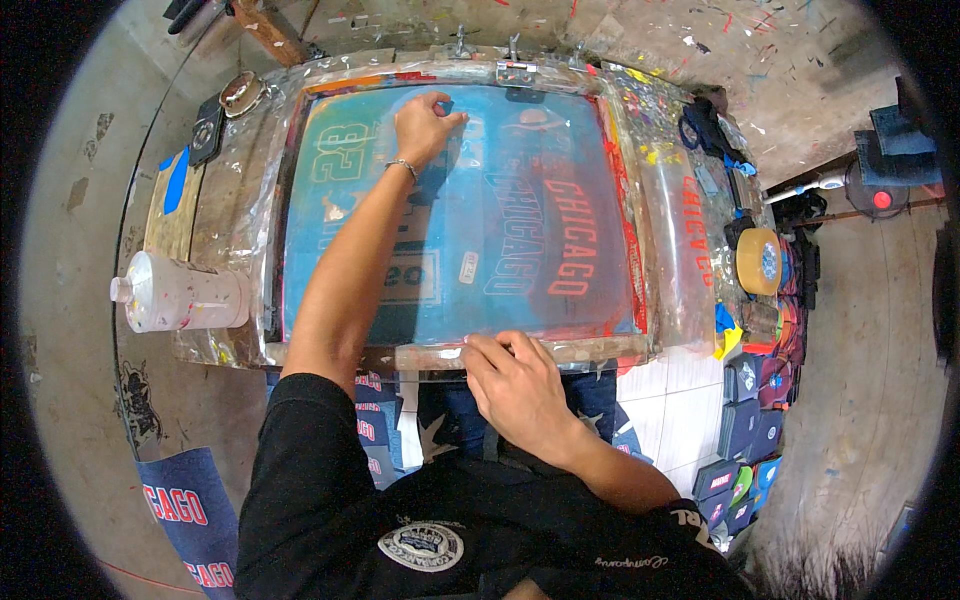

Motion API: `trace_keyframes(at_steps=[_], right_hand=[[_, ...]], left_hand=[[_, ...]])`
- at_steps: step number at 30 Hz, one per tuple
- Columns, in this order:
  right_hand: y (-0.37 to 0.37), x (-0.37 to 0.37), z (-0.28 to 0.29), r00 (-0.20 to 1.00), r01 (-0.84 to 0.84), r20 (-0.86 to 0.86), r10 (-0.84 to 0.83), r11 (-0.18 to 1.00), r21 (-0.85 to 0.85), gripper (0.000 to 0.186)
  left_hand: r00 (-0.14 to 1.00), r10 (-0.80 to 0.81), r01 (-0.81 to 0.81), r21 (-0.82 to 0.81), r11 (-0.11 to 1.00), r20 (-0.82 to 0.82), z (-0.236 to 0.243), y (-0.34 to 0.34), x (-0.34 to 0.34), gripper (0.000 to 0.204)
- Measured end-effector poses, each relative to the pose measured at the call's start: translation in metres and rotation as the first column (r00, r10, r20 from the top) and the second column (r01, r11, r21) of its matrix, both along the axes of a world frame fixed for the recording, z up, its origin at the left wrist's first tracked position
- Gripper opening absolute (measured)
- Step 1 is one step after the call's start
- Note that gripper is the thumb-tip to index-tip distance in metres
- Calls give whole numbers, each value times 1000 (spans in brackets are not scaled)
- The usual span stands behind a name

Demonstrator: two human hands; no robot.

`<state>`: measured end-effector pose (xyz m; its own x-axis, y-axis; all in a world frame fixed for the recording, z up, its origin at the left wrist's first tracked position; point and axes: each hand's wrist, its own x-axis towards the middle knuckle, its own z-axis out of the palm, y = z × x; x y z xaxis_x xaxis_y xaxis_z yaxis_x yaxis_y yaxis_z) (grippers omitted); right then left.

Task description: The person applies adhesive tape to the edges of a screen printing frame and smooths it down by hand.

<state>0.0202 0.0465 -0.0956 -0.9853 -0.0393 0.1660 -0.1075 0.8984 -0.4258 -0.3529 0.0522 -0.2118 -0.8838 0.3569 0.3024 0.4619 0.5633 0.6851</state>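
Note:
A wooden-framed printing screen (455, 230) with blue mesh and stencilled lettering lies flat in front of me. My left hand (425, 130) reaches across it to the far part of the mesh. Its fingers are bent, with a gap between thumb and forefinger, and nothing shows in them. At the near edge, my right hand (518, 390) curls its fingers over the screen's wooden frame (430, 357). A small pale label-like patch (468, 267) shows on the mesh between the stencils. Metal hinge clamps (515, 72) stand at the far edge.
A paint-spotted white plastic bottle (185, 292) stands left of the screen, with a round tin (241, 94) farther back. On the right are a tape roll (758, 260), dark cloth (708, 125) and stacked printed pieces (740, 425). Printed denim (190, 515) hangs at lower left.

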Motion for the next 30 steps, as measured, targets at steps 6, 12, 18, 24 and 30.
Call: trace_keyframes(at_steps=[6,12,18,24,30], right_hand=[[2,-3,3,1000,21,7,-20,999,-25,23],[1,-4,4,1000,23,2,-23,999,-44,23],[3,-6,0,1000,22,4,-22,998,-55,21],[5,-7,-4,1000,10,-6,-10,999,-43,19],[4,-8,-1,999,26,-27,-28,996,-84,20]], left_hand=[[1000,1,-1,0,1000,-18,1,1,3,48],[999,-13,14,10,1000,-46,-1,-1,3,48],[999,-13,13,16,1000,-34,0,0,4,48],[999,-19,20,20,1000,-49,1,1,5,50],[990,-91,94,23,995,-104,4,-13,6,67]])
